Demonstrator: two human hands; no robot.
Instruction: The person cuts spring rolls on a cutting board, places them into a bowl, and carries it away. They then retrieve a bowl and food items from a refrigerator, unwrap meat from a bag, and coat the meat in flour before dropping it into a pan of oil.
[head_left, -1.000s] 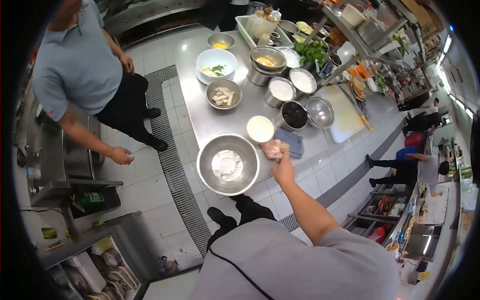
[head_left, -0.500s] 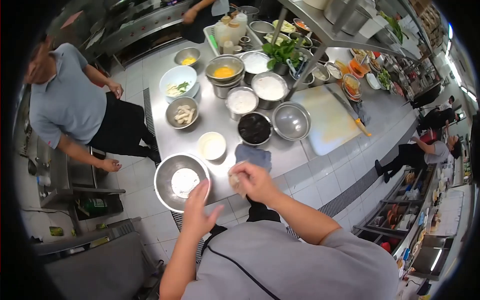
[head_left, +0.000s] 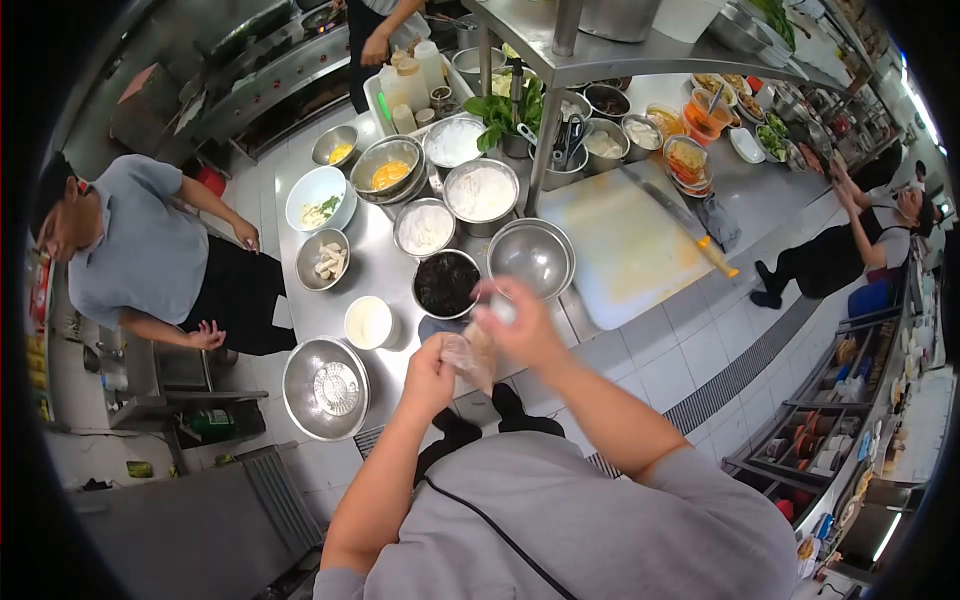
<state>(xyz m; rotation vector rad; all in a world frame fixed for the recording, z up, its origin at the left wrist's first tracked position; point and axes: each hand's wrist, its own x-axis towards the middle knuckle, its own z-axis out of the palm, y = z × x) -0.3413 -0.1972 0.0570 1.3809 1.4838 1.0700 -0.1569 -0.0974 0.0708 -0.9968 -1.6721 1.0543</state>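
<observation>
In front of my body, my left hand (head_left: 430,378) is closed around the gathered part of a thin clear plastic bag (head_left: 480,362) with something pale brown in it. My right hand (head_left: 528,330) is just to the right of the bag, its fingers raised and smeared by motion; a small whitish patch shows at its fingertips, and I cannot tell what it is. Beyond the hands stand a bowl of dark, blackish food (head_left: 446,283) and a shiny metal bowl (head_left: 532,258). A wide metal bowl (head_left: 300,375) with a patterned bottom sits left of my left hand.
Across the steel table are a cream-coloured tub (head_left: 371,322), a bowl of pale pieces (head_left: 323,260), pots of white powder (head_left: 481,190) and a bowl of egg yolks (head_left: 389,175). A knife (head_left: 690,225) lies on the cutting board (head_left: 625,240). A person (head_left: 150,240) stands left.
The bag was in my right hand and is now gripped by my left, which came over from beside the wide metal bowl. My right hand has risen off it. The view has shifted.
</observation>
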